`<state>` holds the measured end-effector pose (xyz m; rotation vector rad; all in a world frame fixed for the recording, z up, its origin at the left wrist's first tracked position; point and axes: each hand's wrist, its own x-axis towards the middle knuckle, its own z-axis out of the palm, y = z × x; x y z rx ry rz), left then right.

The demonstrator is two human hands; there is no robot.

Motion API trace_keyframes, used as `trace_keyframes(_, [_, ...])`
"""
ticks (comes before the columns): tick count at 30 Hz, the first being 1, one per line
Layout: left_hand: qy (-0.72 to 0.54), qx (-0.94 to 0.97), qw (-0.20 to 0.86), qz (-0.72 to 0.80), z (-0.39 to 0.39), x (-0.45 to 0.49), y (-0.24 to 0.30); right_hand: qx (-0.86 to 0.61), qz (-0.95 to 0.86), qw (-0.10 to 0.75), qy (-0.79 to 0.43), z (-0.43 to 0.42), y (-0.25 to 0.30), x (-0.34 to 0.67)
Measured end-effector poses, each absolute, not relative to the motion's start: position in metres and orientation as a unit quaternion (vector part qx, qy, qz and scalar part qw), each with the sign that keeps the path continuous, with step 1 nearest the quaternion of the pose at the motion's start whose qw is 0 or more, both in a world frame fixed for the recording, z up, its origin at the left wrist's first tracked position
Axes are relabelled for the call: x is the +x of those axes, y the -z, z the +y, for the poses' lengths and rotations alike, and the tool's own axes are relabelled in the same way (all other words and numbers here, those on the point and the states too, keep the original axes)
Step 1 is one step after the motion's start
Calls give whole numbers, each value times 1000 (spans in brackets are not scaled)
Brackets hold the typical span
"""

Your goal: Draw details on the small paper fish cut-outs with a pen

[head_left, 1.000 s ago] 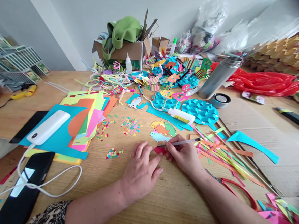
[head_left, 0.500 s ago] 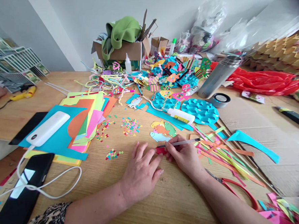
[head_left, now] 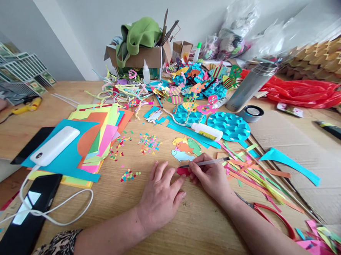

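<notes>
A pen (head_left: 210,162) lies across the fingers of my right hand (head_left: 209,175), its tip pointing left over a small red paper piece (head_left: 183,170). My right fingers partly cover that piece. Resting on the table just left of it, my left hand (head_left: 162,189) has its fingers spread, the fingertips close to the red paper; whether they press on it I cannot tell. Directly beyond my hands lie several paper fish cutouts (head_left: 183,149) in yellow, orange, green and light blue. Small piles of confetti dots (head_left: 129,175) and paper bits (head_left: 149,143) sit to the left.
Coloured paper sheets (head_left: 98,128) carry a white power bank (head_left: 55,146), with a black phone (head_left: 28,213) below. A glue bottle (head_left: 207,131), blue textured discs (head_left: 228,126) and a steel flask (head_left: 250,87) stand beyond. Red-handled scissors (head_left: 275,215) and paper strips (head_left: 260,172) lie at right.
The hands stay nearly in place. A little more of the red paper shows between them, and the whole view has shifted slightly.
</notes>
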<state>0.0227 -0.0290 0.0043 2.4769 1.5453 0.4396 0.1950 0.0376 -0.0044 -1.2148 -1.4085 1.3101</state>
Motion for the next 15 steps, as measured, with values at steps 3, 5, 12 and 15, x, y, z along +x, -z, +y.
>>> trace_keyframes(3, [-147,835,95,521,-29,22,-5,-484,-562,418,-524,37,5,195])
trace_keyframes(5, [-148,835,94,521,-29,22,-5,-484,-564,418,-522,37,6,195])
trace_keyframes(12, [-160,828,87,530,-28,22,-5,-487,-566,413,-521,38,6,195])
trace_keyframes(15, [-155,834,91,522,-28,22,-5,-489,-568,411,-518,37,7,196])
